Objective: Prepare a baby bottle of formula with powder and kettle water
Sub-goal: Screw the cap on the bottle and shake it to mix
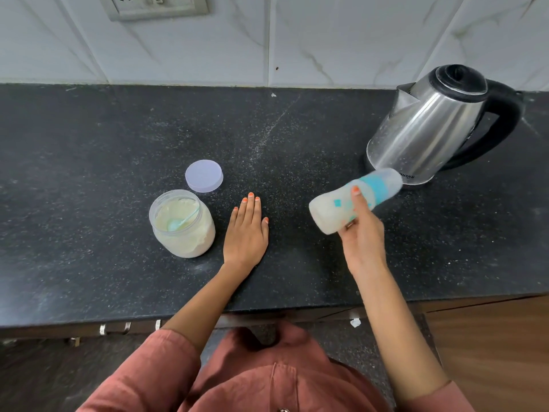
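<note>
The left hand point(246, 233) lies flat on the dark counter point(89, 150), palm down, fingers straight and close together with the thumb out to the side; it holds nothing and rests just to the right of the powder jar point(181, 223) without touching it. The right hand point(361, 230) is wrapped around the baby bottle point(355, 200), thumb across the front of the body and fingers curled behind, gripping it near the middle. The bottle is held above the counter, tilted steeply so that its base points down and left and its capped top points up and right toward the kettle point(436, 126); it looks blurred. Milky white liquid fills its lower part, a teal ring sits below a clear cap, and small teal marks dot its side. The jar stands open on the counter, filled most of the way with pale cream powder, and a light teal scoop point(178, 223) lies in the powder with its handle leaning against the inside of the rim. The jar's lid point(204, 175), pale lilac and round, lies flat on the counter just behind the jar. The steel kettle with its black lid closed and black handle stands at the back right near the tiled wall point(297, 40), spout facing left, close behind the bottle's cap.
</note>
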A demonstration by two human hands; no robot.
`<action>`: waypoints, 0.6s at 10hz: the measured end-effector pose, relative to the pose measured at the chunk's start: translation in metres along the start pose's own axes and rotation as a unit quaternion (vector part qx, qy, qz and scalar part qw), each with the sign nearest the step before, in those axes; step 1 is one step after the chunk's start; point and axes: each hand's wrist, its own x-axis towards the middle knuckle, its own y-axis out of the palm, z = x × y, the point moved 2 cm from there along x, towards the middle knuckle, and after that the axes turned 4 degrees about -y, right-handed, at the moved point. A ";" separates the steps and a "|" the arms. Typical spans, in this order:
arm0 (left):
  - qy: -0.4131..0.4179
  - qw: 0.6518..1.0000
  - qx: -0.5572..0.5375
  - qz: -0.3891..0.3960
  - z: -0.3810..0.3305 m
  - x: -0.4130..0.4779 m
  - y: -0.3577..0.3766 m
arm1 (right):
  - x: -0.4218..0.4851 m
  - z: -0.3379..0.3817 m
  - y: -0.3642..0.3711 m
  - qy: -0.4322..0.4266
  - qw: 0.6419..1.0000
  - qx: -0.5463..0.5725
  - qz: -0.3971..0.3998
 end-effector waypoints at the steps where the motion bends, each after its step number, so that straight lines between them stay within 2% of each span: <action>1: 0.001 1.000 0.003 0.000 0.000 0.000 0.000 | -0.007 -0.006 0.003 0.010 0.997 -0.065 0.034; 2: 0.000 1.000 0.008 0.005 0.001 0.000 0.000 | -0.023 -0.018 0.000 0.064 0.966 -0.212 0.135; 3: 0.000 1.000 0.009 0.005 0.000 0.000 0.000 | -0.015 -0.010 -0.001 0.034 0.982 -0.157 0.103; 4: 0.000 1.000 0.005 0.004 0.000 0.000 0.000 | 0.000 0.001 0.002 -0.008 1.000 0.005 0.008; 5: 0.001 1.000 0.005 0.004 0.000 0.000 0.000 | -0.005 -0.005 0.002 0.001 0.998 -0.043 0.034; 6: 0.000 1.000 0.008 0.004 0.000 0.000 0.000 | -0.021 -0.011 0.001 0.046 0.970 -0.197 0.133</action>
